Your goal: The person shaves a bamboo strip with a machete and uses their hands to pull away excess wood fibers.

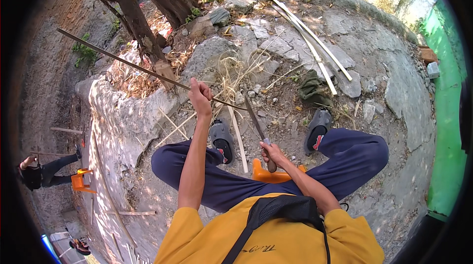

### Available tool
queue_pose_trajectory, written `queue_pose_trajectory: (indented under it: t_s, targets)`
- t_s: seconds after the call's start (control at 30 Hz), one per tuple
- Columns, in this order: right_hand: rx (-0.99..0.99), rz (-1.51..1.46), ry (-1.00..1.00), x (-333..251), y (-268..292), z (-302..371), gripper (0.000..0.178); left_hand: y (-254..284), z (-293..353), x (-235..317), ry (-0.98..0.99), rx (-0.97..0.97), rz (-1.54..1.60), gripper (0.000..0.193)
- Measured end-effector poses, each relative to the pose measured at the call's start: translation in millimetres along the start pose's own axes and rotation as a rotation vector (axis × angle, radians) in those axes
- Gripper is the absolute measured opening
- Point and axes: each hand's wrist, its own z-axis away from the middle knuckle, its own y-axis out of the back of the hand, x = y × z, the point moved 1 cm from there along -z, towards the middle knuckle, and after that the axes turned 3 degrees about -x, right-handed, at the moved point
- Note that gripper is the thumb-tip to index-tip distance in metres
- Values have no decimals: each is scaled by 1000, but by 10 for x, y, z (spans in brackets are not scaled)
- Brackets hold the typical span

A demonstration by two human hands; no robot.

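My left hand (pixel 201 97) is closed round a long, thin brown strip (pixel 123 62), probably bamboo. The strip slants from the far left down past my fist to a tip near the knife. In my right hand (pixel 274 155) is a long-bladed knife (pixel 255 119), gripped by its handle with the blade pointing up and away from me. The strip's near end lies close to the upper blade; I cannot tell whether they touch. Beyond both hands, a tangle of pale thin shavings (pixel 231 72) lies on the ground.
I sit over an orange plastic stool (pixel 268 173). Pale long strips (pixel 315 42) lie at the far right, near a dark green cloth (pixel 314 89). Tree trunks (pixel 148 22) rise at the far left. A person (pixel 47 170) is beside another orange stool (pixel 82 181) at left.
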Motion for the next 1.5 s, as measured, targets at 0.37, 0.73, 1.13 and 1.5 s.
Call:
queue_pose_trajectory:
  t_s: [0.37,0.73,1.13,1.5]
  targets:
    - [-54,96,57,-88,-36,-6,39,11,1,19,-7,-10,0,66]
    - [82,119,-44,87,199,-118,42,0,9,14,6,-15,-9,66]
    - [84,38,-42,83,156,-94,42,38,-7,-24,5,-4,3,65]
    - [94,79,-36,112,237,-142,42,24,1,6,15,-11,3,65]
